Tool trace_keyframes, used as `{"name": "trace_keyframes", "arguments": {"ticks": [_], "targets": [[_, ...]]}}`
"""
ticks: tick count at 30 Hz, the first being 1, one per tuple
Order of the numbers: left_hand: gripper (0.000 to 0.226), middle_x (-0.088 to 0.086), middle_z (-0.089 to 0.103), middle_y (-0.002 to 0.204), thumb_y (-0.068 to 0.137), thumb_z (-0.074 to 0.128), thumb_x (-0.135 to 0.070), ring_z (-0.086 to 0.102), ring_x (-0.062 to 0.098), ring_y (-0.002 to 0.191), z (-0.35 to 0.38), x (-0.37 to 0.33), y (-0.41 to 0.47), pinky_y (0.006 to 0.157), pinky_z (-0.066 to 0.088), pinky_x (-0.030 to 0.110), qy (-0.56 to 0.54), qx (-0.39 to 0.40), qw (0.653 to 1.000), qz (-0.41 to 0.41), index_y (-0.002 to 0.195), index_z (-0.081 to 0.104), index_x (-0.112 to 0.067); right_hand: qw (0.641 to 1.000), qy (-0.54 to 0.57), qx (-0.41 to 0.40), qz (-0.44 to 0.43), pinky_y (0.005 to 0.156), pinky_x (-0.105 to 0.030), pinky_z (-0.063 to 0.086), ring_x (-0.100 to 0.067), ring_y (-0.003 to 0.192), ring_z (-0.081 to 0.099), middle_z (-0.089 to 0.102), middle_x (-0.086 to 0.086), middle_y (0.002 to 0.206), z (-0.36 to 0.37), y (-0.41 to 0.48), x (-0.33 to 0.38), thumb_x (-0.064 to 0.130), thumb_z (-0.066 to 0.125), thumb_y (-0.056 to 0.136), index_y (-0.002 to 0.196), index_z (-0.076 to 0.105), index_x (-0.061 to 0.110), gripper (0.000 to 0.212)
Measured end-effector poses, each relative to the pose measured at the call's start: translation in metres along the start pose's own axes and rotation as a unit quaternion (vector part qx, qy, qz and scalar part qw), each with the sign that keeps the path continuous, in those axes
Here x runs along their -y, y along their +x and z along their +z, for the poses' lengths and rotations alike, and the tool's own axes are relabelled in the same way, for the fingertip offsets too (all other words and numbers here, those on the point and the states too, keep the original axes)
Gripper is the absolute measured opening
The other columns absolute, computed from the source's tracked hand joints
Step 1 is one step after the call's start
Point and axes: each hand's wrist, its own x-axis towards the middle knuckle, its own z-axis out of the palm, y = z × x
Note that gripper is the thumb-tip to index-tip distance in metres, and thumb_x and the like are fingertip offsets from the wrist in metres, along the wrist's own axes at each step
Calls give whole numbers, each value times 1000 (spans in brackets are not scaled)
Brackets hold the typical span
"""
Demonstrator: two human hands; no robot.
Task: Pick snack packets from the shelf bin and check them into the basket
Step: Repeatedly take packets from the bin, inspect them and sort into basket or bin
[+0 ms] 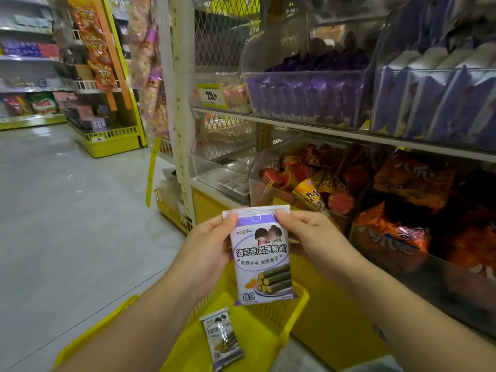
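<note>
We hold purple-white snack packet upright above yellow basket, printed face toward camera. Left hand pinches packet's upper left corner, thumb on front. Right hand pinches upper right corner the same way. We note second packet, similar print, lying flat on basket floor. Clear shelf bin of purple packets sits high above basket, to right.
</note>
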Motion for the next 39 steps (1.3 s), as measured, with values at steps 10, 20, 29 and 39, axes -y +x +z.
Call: {"name": "trace_keyframes", "arguments": {"ticks": [10, 20, 29, 39], "targets": [[28, 17, 73, 106, 99, 48, -27, 68, 30, 105, 0, -12, -7, 92, 53, 49, -83, -58, 995, -16, 109, 67, -9, 974, -62, 175, 130, 101, -51, 44, -25, 102, 66, 71, -12, 112, -7, -18, 2, 51, 53, 84, 108, 71, 10, 51], [35, 14, 69, 119, 83, 62, -23, 71, 25, 96, -3, -11, -17, 67, 61, 38, -54, 125, 978, -160, 116, 68, -13, 973, 119, 106, 168, 77, -31, 60, -20, 89, 72, 73, -15, 104, -14, -18, 11, 33, 56, 83, 90, 77, 8, 33], [43, 14, 69, 120, 87, 59, -18, 70, 28, 102, -2, -18, -21, 72, 62, 42, -73, 136, 975, -160, 130, 56, -14, 965, 177, 122, 154, 79, -35, 59, -24, 94, 71, 69, -18, 113, -11, -18, 10, 31, 53, 88, 104, 72, 7, 35], [69, -42, 59, 115, 85, 59, -44, 57, -10, 113, 11, 2, -22, 97, 47, 28, 136, 105, 985, 26, 143, 25, -57, 997, -8, 70, -26, 66, -26, 58, -4, 81, 70, 73, 7, 103, 20, -23, -2, 47, 48, 88, 116, 63, 32, 35]]}}
